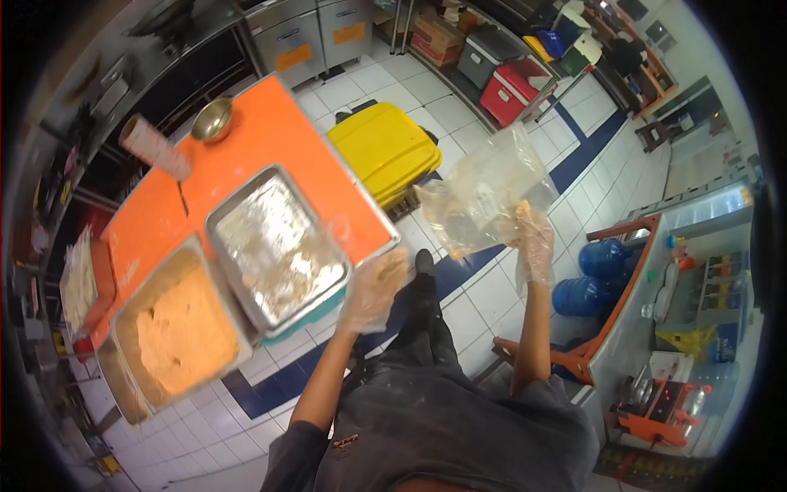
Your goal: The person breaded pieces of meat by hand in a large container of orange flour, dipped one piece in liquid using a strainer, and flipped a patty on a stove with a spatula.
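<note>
My right hand (pixel 533 243), in a clear plastic glove with orange crumbs on the fingers, grips a transparent plastic bag (pixel 492 184) by its edge. The bag hangs over the tiled floor and has orange residue near its bottom. My left hand (pixel 374 289), gloved as well, hovers by the near corner of the orange-topped table (pixel 264 123) and holds nothing I can see. Beside it sits a rectangular steel tray (pixel 276 246) with wet residue on its bottom. Left of that tray, a deep steel pan (pixel 243 341) contains orange breading-like powder (pixel 184 332).
On the table stand a metal bowl (pixel 212 120) and a patterned cylinder (pixel 155 147). A bin with a yellow lid (pixel 384 150) is beyond the table edge. A red cooler (pixel 510 89) rests on a low shelf. Blue water bottles (pixel 584 295) lie in a rack at right.
</note>
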`<state>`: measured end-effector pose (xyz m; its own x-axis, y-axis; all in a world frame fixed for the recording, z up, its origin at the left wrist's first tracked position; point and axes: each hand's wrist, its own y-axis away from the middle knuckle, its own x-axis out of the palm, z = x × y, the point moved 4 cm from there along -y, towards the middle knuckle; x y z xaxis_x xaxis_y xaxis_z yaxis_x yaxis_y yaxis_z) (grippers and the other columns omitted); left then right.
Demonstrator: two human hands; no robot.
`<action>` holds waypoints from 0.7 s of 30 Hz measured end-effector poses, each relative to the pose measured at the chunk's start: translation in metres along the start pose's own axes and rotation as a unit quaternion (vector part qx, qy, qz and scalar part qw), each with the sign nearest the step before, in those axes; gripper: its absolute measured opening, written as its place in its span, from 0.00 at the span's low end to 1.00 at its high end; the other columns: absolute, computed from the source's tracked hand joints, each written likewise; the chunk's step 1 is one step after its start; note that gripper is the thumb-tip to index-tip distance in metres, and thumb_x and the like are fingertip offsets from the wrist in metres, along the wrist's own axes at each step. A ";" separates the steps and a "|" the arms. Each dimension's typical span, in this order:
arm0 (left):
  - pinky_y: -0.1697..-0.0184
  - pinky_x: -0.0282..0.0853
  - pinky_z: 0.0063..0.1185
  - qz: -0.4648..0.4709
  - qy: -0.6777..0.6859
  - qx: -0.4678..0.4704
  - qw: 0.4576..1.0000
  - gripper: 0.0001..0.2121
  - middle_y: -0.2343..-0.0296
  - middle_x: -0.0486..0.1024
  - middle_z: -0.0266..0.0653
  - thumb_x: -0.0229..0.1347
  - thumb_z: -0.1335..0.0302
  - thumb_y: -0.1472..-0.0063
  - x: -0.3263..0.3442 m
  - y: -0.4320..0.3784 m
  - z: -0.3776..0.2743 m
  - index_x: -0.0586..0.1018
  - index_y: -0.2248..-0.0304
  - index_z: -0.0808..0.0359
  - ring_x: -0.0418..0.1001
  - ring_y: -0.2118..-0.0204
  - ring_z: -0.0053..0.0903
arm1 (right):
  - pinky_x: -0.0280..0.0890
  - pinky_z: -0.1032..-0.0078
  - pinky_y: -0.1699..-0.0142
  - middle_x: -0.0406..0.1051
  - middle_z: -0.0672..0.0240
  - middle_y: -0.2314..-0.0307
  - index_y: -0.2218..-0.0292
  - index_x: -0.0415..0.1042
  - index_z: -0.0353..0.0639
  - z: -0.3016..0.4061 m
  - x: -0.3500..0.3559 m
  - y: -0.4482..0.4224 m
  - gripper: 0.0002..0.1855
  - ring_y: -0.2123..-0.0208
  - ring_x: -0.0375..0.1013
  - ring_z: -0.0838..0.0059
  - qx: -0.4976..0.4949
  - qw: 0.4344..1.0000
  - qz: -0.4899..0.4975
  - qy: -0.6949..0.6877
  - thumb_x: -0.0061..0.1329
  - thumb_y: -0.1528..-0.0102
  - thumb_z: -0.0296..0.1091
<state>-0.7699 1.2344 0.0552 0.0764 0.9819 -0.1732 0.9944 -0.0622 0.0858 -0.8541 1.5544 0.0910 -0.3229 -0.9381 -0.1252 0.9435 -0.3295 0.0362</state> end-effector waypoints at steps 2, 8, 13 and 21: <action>0.57 0.71 0.26 -0.006 -0.127 0.075 0.989 0.20 0.61 0.79 0.46 0.53 0.63 0.37 0.040 -0.103 0.008 0.76 0.52 0.71 0.77 0.60 0.32 | 0.68 0.86 0.75 0.76 0.69 0.71 0.54 0.74 0.37 -0.051 -0.037 -0.071 0.20 0.74 0.76 0.82 0.000 0.999 -0.027 0.030 0.49 0.39 0.45; 0.55 0.71 0.32 0.055 -0.482 0.155 0.860 0.18 0.60 0.77 0.51 0.46 0.64 0.36 0.145 -0.436 0.127 0.75 0.53 0.69 0.76 0.59 0.41 | 0.68 0.87 0.75 0.77 0.67 0.70 0.52 0.72 0.36 -0.152 -0.058 -0.261 0.19 0.73 0.76 0.82 0.062 0.995 -0.030 -0.076 0.48 0.38 0.41; 0.58 0.73 0.32 0.144 -0.590 0.173 0.775 0.17 0.64 0.78 0.49 0.47 0.64 0.36 0.175 -0.628 0.253 0.75 0.55 0.67 0.77 0.61 0.40 | 0.67 0.87 0.75 0.78 0.67 0.69 0.53 0.72 0.37 -0.227 -0.057 -0.389 0.18 0.73 0.76 0.83 0.102 0.994 -0.012 0.025 0.48 0.38 0.41; 0.57 0.74 0.34 0.287 -0.647 -0.016 0.706 0.14 0.66 0.80 0.50 0.49 0.69 0.42 0.183 -0.679 0.201 0.81 0.65 0.70 0.79 0.62 0.42 | 0.68 0.85 0.72 0.78 0.65 0.67 0.53 0.73 0.38 -0.260 -0.029 -0.477 0.20 0.70 0.77 0.80 0.153 0.988 0.003 -0.013 0.48 0.38 0.45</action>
<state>-1.4160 1.4204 -0.2319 0.4904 -0.1917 -0.8502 0.7712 -0.3588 0.5258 -1.2754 1.7663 -0.1803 -0.3228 -0.9413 -0.0986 0.8797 -0.3368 0.3357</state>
